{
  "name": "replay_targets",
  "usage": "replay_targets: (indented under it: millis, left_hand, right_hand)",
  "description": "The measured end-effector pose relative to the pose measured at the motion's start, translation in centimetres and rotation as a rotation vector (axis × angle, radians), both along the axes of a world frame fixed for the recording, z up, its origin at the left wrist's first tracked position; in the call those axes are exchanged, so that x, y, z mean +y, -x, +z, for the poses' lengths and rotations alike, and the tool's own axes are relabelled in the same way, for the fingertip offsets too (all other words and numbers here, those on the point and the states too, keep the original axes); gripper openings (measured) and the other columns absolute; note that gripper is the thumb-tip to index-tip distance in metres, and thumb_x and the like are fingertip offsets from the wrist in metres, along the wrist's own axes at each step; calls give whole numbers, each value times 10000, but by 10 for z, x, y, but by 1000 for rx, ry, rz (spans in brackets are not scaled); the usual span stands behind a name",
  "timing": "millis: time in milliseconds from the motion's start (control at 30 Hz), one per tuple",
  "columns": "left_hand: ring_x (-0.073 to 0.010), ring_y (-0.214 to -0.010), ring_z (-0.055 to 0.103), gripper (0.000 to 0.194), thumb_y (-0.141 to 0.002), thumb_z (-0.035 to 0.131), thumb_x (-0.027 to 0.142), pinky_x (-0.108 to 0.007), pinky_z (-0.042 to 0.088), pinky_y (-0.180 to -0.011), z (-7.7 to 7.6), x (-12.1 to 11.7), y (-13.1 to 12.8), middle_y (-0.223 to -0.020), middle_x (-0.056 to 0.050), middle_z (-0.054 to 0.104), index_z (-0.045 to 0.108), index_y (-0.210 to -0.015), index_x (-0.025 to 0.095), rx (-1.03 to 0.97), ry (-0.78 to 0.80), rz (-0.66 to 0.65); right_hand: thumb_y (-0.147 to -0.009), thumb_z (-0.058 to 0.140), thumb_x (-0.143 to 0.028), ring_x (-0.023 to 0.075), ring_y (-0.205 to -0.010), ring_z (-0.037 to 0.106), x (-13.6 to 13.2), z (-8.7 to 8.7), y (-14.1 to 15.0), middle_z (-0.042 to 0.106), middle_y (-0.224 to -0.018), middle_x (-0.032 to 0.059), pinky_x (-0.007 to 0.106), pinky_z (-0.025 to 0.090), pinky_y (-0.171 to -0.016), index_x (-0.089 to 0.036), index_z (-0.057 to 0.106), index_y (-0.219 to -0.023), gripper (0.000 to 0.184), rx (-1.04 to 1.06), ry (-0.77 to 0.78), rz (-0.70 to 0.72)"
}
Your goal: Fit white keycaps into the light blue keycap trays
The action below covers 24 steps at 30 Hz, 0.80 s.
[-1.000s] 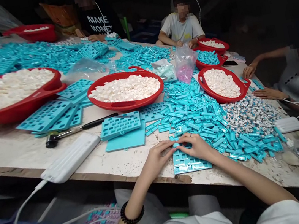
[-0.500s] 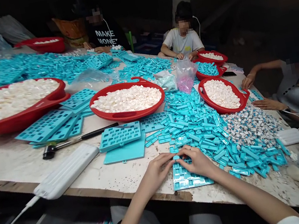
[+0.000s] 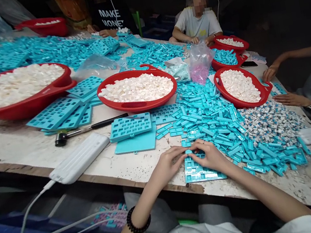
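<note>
At the table's front edge, my left hand [image 3: 172,163] and my right hand [image 3: 211,158] meet fingertip to fingertip. Between them they pinch a small blue plastic piece [image 3: 189,152]. Its exact shape is partly hidden by my fingers. Directly below lies a blue plastic tray with square openings [image 3: 203,174], partly covered by my right hand. Another small blue part [image 3: 186,143] sits just beyond my fingertips. A heap of long blue plastic pieces [image 3: 207,119] spreads beyond and to the right of my right hand.
Red baskets of white pieces [image 3: 140,105] stand across the table. To my left are stacked blue trays [image 3: 130,127], a hammer [image 3: 85,129] and a white power bank with a cable [image 3: 80,158]. Small white parts [image 3: 271,122] lie at right. Co-workers' hands [image 3: 292,99] are at the far edges.
The head view has tilted down and turned slightly left, so the scene sits higher and further right. Both hands stay at the small blue piece with little visible movement.
</note>
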<state>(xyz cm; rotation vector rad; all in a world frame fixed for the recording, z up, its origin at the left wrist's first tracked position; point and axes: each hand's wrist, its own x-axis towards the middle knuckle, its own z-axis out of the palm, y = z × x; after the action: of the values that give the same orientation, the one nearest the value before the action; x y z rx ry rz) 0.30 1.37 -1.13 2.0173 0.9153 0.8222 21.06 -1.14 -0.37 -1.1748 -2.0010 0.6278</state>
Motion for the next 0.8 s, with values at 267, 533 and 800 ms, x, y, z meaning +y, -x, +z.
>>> replay_targets:
  millis: [267,533,800]
  left_hand:
    - [-230,-1055,698,248,-950,587,280,-376,558,-944,1,2,0,-1146,-74,742,745,-1138,248,0,-13,2]
    - [-236,-1034,713,228,-926,619,290,-381,567,-944,6,4,-3,-1107,-73,763,764,-1091,228,-1,24,2]
    - [-237,-1063,693,268,-959,576,351,-377,563,-941,6,0,-3,-1152,-81,741,737,-1145,244,13,37,25]
  right_hand:
    - [-918,625,-239,205,-864,667,0,-1,1,669,-911,66,319,541,-770,-207,663,-956,63,-6,0,4]
    - [-900,663,-238,215,-909,670,1,-4,-2,680,-925,67,338,547,-808,-207,682,-933,50,40,23,-2]
    - [-885,682,-217,196,-852,664,1,-4,-1,676,-952,66,321,549,-775,-198,687,-953,71,18,64,-26]
